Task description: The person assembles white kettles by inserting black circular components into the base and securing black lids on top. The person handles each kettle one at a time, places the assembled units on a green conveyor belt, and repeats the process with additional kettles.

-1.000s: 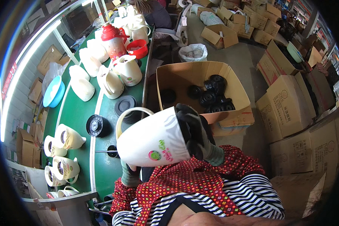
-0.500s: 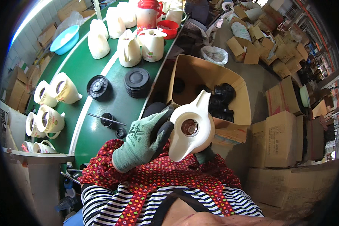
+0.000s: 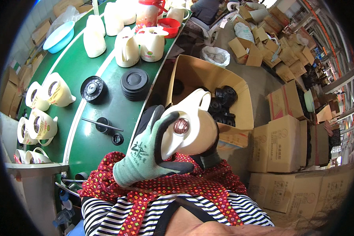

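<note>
nearest me, at the lower middle of the frame, i see the white jug (image 3: 202, 135) held between both gloved hands, its mouth tipped up toward the camera and its loop handle pointing to the top of the frame. the left hand (image 3: 145, 153) is spread about the rim, thumb low and fingers high, with the spout in the gap between them. the right hand (image 3: 209, 156) is mostly hidden, but it seems to wrap the base from below, so i judge it holds the weight.

to handle this well, i would let the right hand bear the load and the left only steady and turn the rim, fingertips off the shiny opening (image 3: 181, 126), pressing evenly so that the smooth wall doesn't slip.

left of the hands, on the green table (image 3: 84, 147), sit a small black ring (image 3: 117, 139) and a black cup (image 3: 102, 122) with a thin rod across it. beyond are a round black part (image 3: 93, 89) and a stack of black discs (image 3: 135, 83).

at the centre, past the jug, an open carton (image 3: 202, 72) holds black parts (image 3: 225, 95). farther off, in the upper left, stand more pale jugs (image 3: 93, 43) and a blue basin (image 3: 59, 37).
</note>
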Demonstrator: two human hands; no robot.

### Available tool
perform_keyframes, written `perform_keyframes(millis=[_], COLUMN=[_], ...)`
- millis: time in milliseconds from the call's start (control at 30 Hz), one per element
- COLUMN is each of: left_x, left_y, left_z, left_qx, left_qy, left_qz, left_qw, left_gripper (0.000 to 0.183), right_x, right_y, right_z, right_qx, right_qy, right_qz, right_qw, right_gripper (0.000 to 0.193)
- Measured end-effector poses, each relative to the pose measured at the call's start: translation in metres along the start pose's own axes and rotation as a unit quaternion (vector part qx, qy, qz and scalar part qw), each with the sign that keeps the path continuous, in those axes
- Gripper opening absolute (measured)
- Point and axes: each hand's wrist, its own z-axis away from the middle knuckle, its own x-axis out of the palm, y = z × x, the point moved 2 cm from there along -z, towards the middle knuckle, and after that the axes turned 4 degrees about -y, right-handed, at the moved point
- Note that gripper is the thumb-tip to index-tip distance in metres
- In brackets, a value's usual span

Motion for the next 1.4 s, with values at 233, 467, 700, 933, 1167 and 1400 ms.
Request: perform_keyframes(millis=[233, 467, 700, 933, 1167, 1400], left_x=[-0.005, 0.012, 0.026, 0.049, 0.061, 0.026], left_y=[-0.044, -0.057, -0.07, -0.119, -0.17, -0.165], left_z=[0.009, 0.019, 0.033, 0.055, 0.08, 0.09], left_qx=[0.02, -0.143, -0.009, -0.204, -0.094, 0.002], left_qy=[-0.016, -0.101, 0.062, 0.222, 0.023, 0.163], left_qz=[0.025, 0.105, 0.001, 0.23, 0.274, -0.074], left_qw=[0.999, 0.979, 0.998, 0.925, 0.957, 0.984], left_gripper=[0.063, 0.052, 0.062, 0.073, 0.06, 0.073], right_x=[0.001, 0.023, 0.011, 0.036, 0.081, 0.064], right_y=[-0.05, -0.058, -0.06, -0.088, -0.164, -0.154], right_z=[0.009, 0.016, 0.0, -0.019, -0.021, -0.022], right_qx=[0.089, 0.133, 0.208, -0.13, -0.254, -0.129], right_qy=[-0.078, 0.055, 0.034, 0.013, -0.122, -0.149], right_qz=[-0.371, -0.325, -0.297, 0.249, 0.463, 0.184], right_qw=[0.921, 0.935, 0.931, 0.96, 0.84, 0.963], right_gripper=[0.079, 0.075, 0.072, 0.054, 0.085, 0.092])
